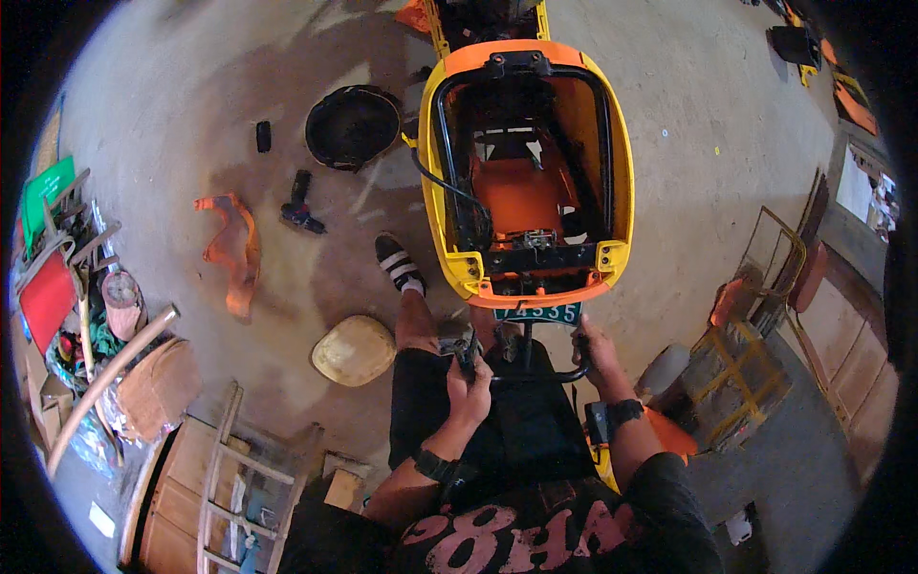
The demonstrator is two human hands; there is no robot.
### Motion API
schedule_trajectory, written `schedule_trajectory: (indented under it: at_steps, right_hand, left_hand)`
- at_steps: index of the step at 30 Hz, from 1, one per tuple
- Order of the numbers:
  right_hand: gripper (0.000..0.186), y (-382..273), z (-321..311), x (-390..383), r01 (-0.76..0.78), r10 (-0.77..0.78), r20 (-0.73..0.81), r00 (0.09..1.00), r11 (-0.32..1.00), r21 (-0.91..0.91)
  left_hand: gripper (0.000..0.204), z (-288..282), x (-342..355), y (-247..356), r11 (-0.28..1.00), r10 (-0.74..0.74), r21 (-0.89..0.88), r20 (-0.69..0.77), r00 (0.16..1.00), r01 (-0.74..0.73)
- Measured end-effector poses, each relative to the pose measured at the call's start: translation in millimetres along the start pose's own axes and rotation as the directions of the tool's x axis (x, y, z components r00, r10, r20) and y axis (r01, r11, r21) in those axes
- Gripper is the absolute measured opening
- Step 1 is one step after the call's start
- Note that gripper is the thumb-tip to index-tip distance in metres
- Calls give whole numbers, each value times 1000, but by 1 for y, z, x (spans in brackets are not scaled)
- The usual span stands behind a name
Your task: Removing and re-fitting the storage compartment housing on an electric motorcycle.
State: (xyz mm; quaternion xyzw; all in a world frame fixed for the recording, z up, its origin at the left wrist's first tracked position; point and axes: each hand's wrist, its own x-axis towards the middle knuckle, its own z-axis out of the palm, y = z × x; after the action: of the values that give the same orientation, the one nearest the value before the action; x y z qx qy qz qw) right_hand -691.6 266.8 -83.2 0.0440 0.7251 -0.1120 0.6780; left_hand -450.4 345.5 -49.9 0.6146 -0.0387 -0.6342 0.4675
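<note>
Before me stands a yellow and orange vehicle body (622,182) with an open top, its dark frame and an orange inner panel (521,191) showing. Below its near end sits a green number plate (564,314). A bent black metal tube (535,376) runs across under the plate. My right hand (598,352) is closed around the tube's right end. On the left, my left hand (469,387) is closed on a small dark object (464,352) close to the tube's other side; its kind is too dark to tell.
On the floor to the left lie a cordless drill (300,206), a black round tub (352,127), an orange plastic panel (232,251) and a pale round stool (353,350). A wooden ladder (251,474) stands lower left. Cluttered goods line the left edge; a taped carton (741,387) is at right.
</note>
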Motion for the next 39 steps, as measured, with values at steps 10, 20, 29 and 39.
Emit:
schedule_trajectory:
  at_steps: [10, 20, 29, 39]
  right_hand:
    - [34, 2, 23, -104, 190, -186, -69, 980, 980, 55]
    - [24, 1, 40, -149, 324, -291, 182, 939, 926, -194]
    - [33, 1, 33, -157, 369, -344, 192, 919, 922, -117]
    - [37, 14, 30, -194, 423, -414, 120, 902, 905, -54]
  left_hand:
    - [53, -22, 5, 39, 969, -165, -185, 20, 986, 166]
    - [63, -38, 27, 58, 883, -407, -286, -75, 910, 371]
    - [60, -13, 50, 52, 818, -552, -229, -53, 832, 528]
    - [46, 13, 42, 43, 835, -528, -269, -145, 836, 481]
